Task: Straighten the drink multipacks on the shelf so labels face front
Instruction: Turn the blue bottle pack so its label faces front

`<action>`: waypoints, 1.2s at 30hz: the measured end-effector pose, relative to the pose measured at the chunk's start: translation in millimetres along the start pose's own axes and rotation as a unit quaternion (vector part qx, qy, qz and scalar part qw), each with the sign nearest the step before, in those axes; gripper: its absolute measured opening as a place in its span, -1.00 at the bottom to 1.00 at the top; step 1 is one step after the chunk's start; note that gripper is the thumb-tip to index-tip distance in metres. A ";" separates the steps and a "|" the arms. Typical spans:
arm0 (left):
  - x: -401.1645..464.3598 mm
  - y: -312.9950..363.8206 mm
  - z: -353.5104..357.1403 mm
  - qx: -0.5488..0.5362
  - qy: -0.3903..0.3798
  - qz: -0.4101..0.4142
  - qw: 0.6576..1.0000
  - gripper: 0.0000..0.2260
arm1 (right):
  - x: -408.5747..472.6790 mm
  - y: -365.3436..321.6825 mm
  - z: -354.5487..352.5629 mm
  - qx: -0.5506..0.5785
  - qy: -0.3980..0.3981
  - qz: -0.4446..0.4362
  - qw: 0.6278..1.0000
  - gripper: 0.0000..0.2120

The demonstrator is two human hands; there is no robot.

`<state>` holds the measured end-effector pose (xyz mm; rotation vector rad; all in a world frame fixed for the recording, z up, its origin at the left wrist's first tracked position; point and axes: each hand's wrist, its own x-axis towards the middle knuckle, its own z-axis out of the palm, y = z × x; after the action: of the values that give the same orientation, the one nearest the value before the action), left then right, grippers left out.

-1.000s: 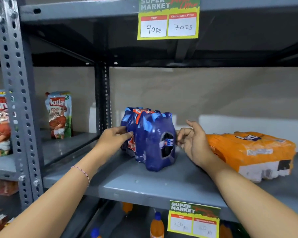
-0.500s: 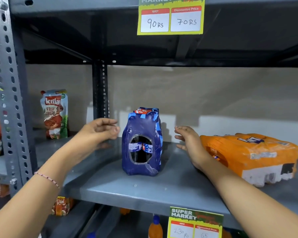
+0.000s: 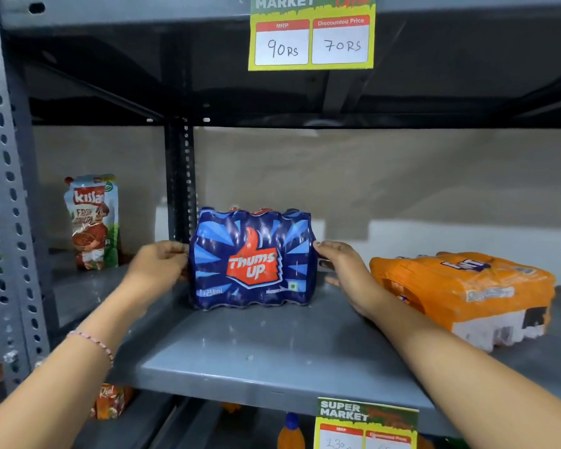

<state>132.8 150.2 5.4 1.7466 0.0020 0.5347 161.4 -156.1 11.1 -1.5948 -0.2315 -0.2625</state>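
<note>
A blue Thums Up multipack (image 3: 251,259) stands upright on the grey metal shelf (image 3: 266,358), its red label facing me. My left hand (image 3: 157,265) presses against its left side and my right hand (image 3: 345,270) against its right side, so both hands hold the pack between them. To the right, an orange multipack (image 3: 463,288) lies flat on its side, with its label turned up and its white end toward me. My right wrist passes just in front of its left end.
A Kissan pouch (image 3: 93,222) stands on the neighbouring shelf at the left, behind a perforated grey upright (image 3: 4,196). Price tags hang on the upper shelf edge (image 3: 311,37) and the lower edge (image 3: 366,422). Orange bottles (image 3: 290,432) sit on the shelf below.
The blue pack has been turned from end-on to label-front. Both hands, which were off it half a second ago, now grip its sides.
</note>
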 end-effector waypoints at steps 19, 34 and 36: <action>-31.5 18.4 9.3 0.041 -0.103 -0.035 0.993 -0.74 | -54.9 -12.7 -6.2 -0.266 -0.071 -0.055 0.960 -0.31; -108.7 42.7 -3.2 0.015 -0.113 -0.009 0.993 -0.80 | -137.4 -32.2 -25.1 -0.344 -0.048 -0.085 0.934 -0.34; -112.6 44.8 -3.8 0.019 -0.113 -0.017 0.993 -0.81 | -140.1 -32.5 -25.8 -0.352 -0.046 -0.086 0.931 -0.34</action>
<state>18.3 110.3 8.0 1.8336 -0.1176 0.3118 17.5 -178.7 -0.3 -2.3073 -0.3794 -0.4404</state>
